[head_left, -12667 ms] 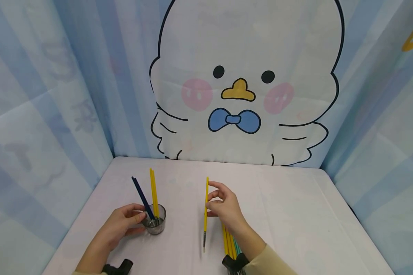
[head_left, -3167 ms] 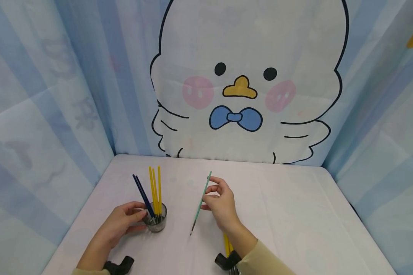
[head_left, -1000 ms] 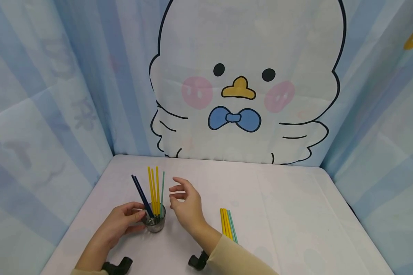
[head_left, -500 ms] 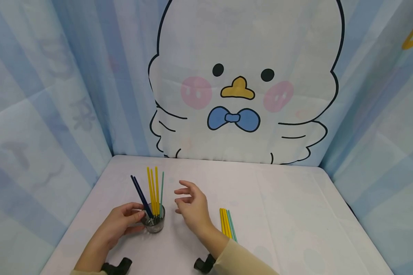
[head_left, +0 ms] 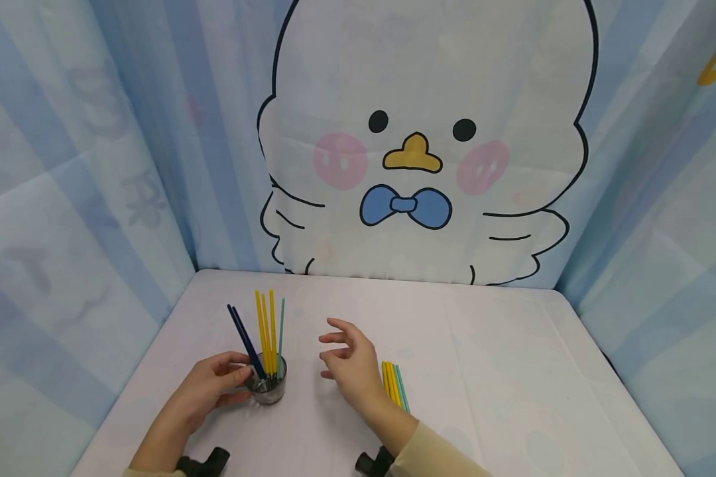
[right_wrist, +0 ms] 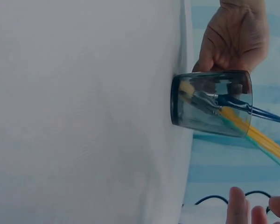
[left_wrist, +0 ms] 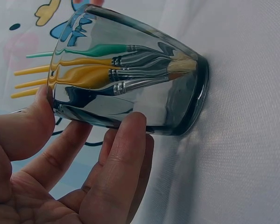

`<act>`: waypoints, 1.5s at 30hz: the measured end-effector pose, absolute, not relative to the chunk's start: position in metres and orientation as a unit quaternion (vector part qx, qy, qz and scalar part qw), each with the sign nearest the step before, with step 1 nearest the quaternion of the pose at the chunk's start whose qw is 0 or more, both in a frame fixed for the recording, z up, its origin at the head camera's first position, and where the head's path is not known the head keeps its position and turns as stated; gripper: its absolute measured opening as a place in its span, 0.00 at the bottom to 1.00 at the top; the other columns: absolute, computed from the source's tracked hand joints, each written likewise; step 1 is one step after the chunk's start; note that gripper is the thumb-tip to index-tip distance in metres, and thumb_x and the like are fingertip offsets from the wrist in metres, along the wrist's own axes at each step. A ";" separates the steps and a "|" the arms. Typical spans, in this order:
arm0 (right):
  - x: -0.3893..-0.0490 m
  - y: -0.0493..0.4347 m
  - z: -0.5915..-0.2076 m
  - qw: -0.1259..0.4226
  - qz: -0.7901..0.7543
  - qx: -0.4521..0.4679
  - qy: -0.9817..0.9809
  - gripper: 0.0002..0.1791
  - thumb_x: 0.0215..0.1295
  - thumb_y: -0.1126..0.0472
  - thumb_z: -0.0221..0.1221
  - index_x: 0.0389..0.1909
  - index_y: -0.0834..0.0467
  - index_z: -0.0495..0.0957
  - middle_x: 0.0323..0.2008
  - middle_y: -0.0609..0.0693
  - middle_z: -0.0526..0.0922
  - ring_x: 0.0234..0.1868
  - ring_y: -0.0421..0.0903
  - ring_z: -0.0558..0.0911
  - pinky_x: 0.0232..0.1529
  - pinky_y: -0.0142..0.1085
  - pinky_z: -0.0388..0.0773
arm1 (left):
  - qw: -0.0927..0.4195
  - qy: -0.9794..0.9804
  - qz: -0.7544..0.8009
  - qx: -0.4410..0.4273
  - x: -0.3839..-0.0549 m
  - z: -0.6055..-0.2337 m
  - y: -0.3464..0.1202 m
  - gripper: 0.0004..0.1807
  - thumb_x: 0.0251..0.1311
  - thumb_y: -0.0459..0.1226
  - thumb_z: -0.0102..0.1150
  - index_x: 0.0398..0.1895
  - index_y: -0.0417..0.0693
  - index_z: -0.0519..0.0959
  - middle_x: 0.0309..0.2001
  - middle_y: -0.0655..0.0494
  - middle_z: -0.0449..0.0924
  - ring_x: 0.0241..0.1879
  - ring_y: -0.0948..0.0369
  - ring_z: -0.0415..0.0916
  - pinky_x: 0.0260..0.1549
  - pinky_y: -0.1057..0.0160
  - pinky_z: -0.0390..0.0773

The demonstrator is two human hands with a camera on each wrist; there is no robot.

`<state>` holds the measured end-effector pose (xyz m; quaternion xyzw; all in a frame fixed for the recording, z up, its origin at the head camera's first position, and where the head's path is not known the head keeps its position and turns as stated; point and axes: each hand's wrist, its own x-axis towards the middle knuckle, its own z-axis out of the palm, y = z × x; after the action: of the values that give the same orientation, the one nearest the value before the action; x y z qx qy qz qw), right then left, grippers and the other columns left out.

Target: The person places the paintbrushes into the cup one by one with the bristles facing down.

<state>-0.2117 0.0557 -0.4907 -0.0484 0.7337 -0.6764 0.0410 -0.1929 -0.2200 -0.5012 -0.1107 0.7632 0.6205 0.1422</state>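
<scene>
A smoky clear glass cup (head_left: 268,395) stands on the table, held at its left side by my left hand (head_left: 213,384). In the left wrist view, the thumb (left_wrist: 39,109) is at the rim and the fingertips touch the wall of the glass. Dark blue paintbrushes (head_left: 242,334), yellow paintbrushes (head_left: 265,331) and one green paintbrush (head_left: 282,326) lean in it, bristles down. My right hand (head_left: 357,368) hovers to the right of the cup, holding nothing, fingers loosely bent and apart from the thumb.
More yellow paintbrushes (head_left: 389,381) and green paintbrushes (head_left: 402,389) lie beyond the right forearm, their lower parts hidden by it. A white cloth covers the table (head_left: 501,371). Printed curtains (head_left: 227,132) close off the back and both sides.
Compared with a few seconds ago, the green paintbrush has passed from my right hand into the cup. Over the last second the emptied right hand has drawn away rightward. The left hand stays still.
</scene>
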 end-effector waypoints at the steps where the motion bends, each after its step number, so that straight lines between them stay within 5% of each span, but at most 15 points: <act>1: -0.211 0.059 -0.491 0.040 -0.675 -0.046 0.736 0.32 0.71 0.72 0.61 0.72 0.45 0.76 0.59 0.61 0.85 0.50 0.59 0.89 0.41 0.40 0.95 | 0.142 0.764 0.620 -0.110 -0.193 -0.501 -0.220 0.21 0.77 0.35 0.63 0.66 0.31 0.77 0.57 0.37 0.84 0.48 0.56 0.86 0.49 0.50 0.94; 45: -0.185 0.153 -0.490 0.062 -0.637 0.026 0.768 0.39 0.64 0.75 0.64 0.76 0.50 0.73 0.59 0.64 0.85 0.42 0.57 0.89 0.33 0.45 0.94 | 0.141 0.763 0.621 -0.110 -0.193 -0.503 -0.220 0.20 0.76 0.35 0.63 0.65 0.32 0.78 0.58 0.38 0.84 0.48 0.56 0.86 0.50 0.50 0.94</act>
<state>-0.1849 0.1531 -0.4904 0.0259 0.7676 -0.6374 0.0617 -0.1930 -0.2197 -0.5027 -0.1096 0.7632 0.6210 0.1408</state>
